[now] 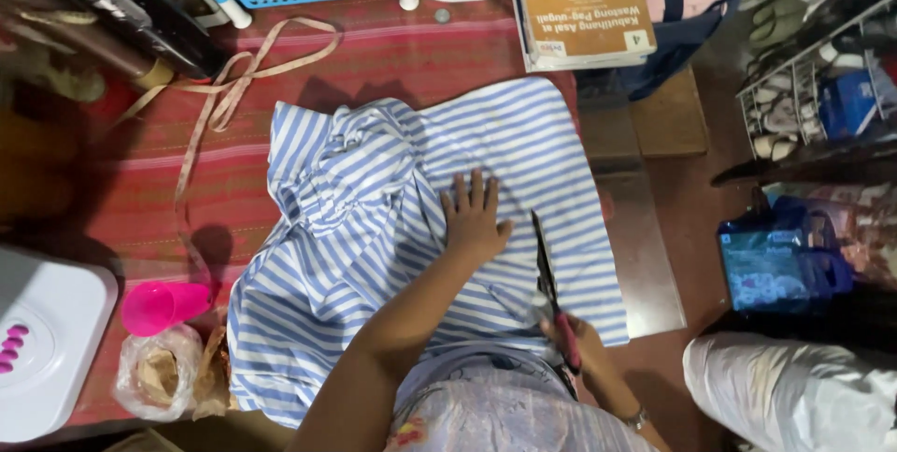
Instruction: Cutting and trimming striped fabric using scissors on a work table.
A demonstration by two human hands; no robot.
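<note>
Head view: at twelve o'clock to one o'clock lies a stack of books (581, 5), the top cover ochre-orange with a green round picture and a small white square in its lower corner, resting partly on a dark blue bag (675, 41). At three o'clock a blue plastic package (771, 265) sits on the floor, glossy and rectangular, below a white wire rack (804, 87) holding footwear. At eight o'clock a clear plastic bag (154, 379) with brown contents lies just beside a pink cup (163, 306) tipped on its side, and a white appliance (42, 349) with pink buttons fills the nine-to-eight o'clock edge. A tan measuring tape (229, 87) loops across the red mat (392, 50) at ten o'clock.

The blue-and-white striped cloth (374, 228) lies spread over the mat in the centre, bunched toward eleven o'clock and flat toward two o'clock. The left hand (474, 220) rests palm down on it, fingers spread and pointing to twelve o'clock, arm reaching up from six o'clock. The right hand (572, 340), at five o'clock, has its fingers wrapped through the red handles of the scissors (547, 270), whose dark blades point to twelve o'clock over the cloth, just right of the left hand; whether the blades are parted I cannot tell
</note>
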